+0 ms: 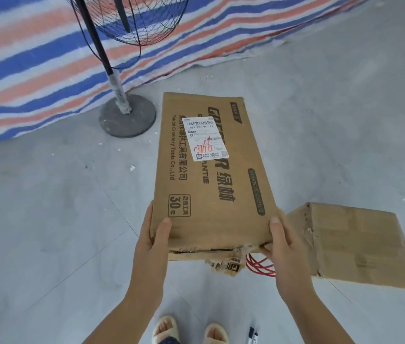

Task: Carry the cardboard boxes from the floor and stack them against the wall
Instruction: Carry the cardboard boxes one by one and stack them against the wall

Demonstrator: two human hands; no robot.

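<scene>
i had the left hand (155, 234) and right hand (283, 240) clamped on the near corners of the printed box (211, 175), apparently off the floor, a second torn box (355, 247) unmoved, nothing stacked in view.

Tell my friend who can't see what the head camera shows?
Two hands, left hand and right hand, hold a printed cardboard box above a grey floor. A flattened box lies nearby, beside a fan stand.

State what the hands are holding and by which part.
Both hands, left hand and right hand, grip the long brown printed cardboard box at its near, torn end, one on each side edge, thumbs on top.
</scene>
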